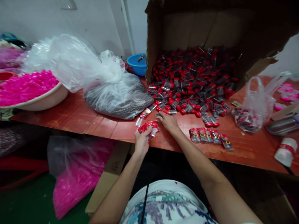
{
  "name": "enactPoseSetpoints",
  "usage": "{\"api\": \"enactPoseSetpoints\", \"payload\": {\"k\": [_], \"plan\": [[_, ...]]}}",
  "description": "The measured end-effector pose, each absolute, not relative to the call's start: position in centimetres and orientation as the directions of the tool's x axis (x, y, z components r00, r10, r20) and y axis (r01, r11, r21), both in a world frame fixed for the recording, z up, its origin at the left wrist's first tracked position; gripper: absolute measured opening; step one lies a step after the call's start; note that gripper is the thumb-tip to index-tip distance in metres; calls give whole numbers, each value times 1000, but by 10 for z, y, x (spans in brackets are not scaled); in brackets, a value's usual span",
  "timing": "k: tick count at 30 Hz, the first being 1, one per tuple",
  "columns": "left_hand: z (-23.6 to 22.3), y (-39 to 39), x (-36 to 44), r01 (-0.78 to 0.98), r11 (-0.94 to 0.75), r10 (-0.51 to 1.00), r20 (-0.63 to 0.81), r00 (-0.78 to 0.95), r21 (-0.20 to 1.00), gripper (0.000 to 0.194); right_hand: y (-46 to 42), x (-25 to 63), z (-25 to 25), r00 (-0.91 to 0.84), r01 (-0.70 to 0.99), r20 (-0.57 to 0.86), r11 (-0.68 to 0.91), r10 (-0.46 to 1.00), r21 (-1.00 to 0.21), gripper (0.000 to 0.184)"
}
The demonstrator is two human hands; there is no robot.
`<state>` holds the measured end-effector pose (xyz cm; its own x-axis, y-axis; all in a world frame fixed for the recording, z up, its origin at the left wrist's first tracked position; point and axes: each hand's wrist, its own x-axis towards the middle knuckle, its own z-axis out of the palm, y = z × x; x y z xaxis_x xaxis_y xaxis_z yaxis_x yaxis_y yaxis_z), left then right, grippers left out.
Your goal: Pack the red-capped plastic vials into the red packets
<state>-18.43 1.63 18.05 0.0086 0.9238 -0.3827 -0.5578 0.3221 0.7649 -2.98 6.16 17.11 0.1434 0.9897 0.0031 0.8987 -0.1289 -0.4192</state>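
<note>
My left hand (142,141) is closed around several small red printed packets (149,125) with clear edges, just above the front part of the table. Beside it, my right hand (168,122) reaches to the near edge of a pile of small red-capped clear tubes (187,90). Its fingers are pinched at what looks like one small clear tube (158,115), partly hidden by the fingertips. A few more tubes and a red wrapper (145,114) lie just beyond my left hand. To the right of my right forearm, several filled red packets (205,135) lie in a row.
A large torn cardboard box (153,40) lies on its side, tubes spilling out onto the red table (105,126). Left are a tied bag of dark beads (119,96) and a white basin (53,99) of pink pieces. A clear plastic bag (254,105) stands right.
</note>
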Motion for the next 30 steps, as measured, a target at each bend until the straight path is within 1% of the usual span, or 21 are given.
{"api": "enactPoseSetpoints", "payload": {"k": [1,3,5,7,9,11,12,14,15,16,18,20,23,30], "plan": [[180,16,-184,-571,323,917,-398,-7,755,31,63,-32,171,144,924,-10,-138,990,-357,44],[178,15,-183,-586,345,906,-422,5,733,32,57,-35,170,153,946,6,-144,988,-289,47],[177,15,-181,-590,389,895,-442,59,708,29,43,-32,169,172,949,40,-155,984,-276,43],[177,15,-179,-602,425,873,-482,76,676,26,24,-23,166,187,936,58,-160,981,-313,35],[178,14,-175,-624,453,841,-538,61,637,22,3,-11,162,194,901,63,-152,979,-407,30],[180,12,-171,-640,484,809,-584,68,596,19,-18,-1,158,215,804,77,-132,974,-579,33],[180,11,-168,-644,499,799,-595,84,579,18,-29,1,157,239,716,79,-121,968,-688,37],[181,9,-162,-650,519,787,-608,109,556,17,-50,-2,157,288,469,68,-79,955,-879,48],[181,8,-159,-648,528,782,-612,118,549,17,-60,-6,159,301,342,57,-52,952,-938,51],[181,8,-157,-646,534,777,-617,120,546,17,-69,-12,162,301,237,48,-26,953,-971,53],[180,6,-151,-642,537,773,-623,115,547,16,-83,-24,168,280,127,59,24,958,-992,52],[179,5,-147,-633,537,778,-617,118,557,17,-91,-32,172,271,125,85,52,959,-991,50],[178,2,-143,-620,522,805,-578,132,585,19,-93,-36,172,280,184,118,67,953,-981,49],[177,0,-142,-621,472,840,-533,102,626,23,-92,-35,168,326,204,131,66,936,-977,50]]}}
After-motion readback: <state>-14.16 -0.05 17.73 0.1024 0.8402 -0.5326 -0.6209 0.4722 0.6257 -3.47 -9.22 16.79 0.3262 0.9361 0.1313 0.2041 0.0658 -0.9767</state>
